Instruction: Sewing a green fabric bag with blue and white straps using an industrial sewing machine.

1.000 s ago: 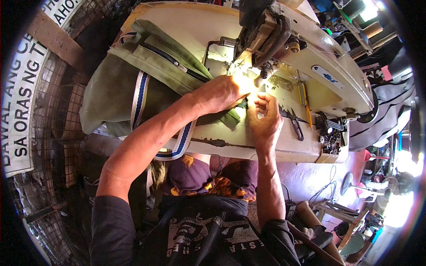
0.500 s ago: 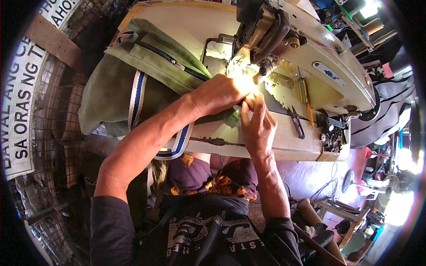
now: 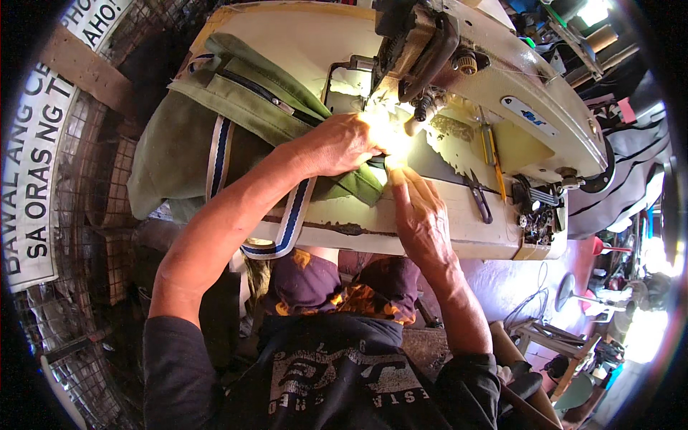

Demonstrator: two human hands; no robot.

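We see the left hand [image 3: 340, 145] curled on cloth [image 3: 362, 185], the right hand [image 3: 421, 211] narrow at its right edge. Under glare [image 3: 390, 132], we cannot tell either grip.

L hand [image 3: 345, 145] + R hand [image 3: 421, 213] = 2 hands, ctr. 1 sewing mach [image 3: 512, 89], upper R. 1 zip [image 3: 252, 86], upper L of ctr. 1 wht sign [image 3: 41, 168] far L + 1 cut-off sign [image 3: 95, 20] upper L = 2. 1 pr snips [image 3: 479, 197], R of ctr.

Right there, a cream tabletop [image 3: 469, 240], chipped along the front, bears a cream metal sewing machine [image 3: 512, 82], olive-green cloth [image 3: 180, 140] with a black zipper [image 3: 256, 88], and slim dark metal snips [image 3: 479, 198].
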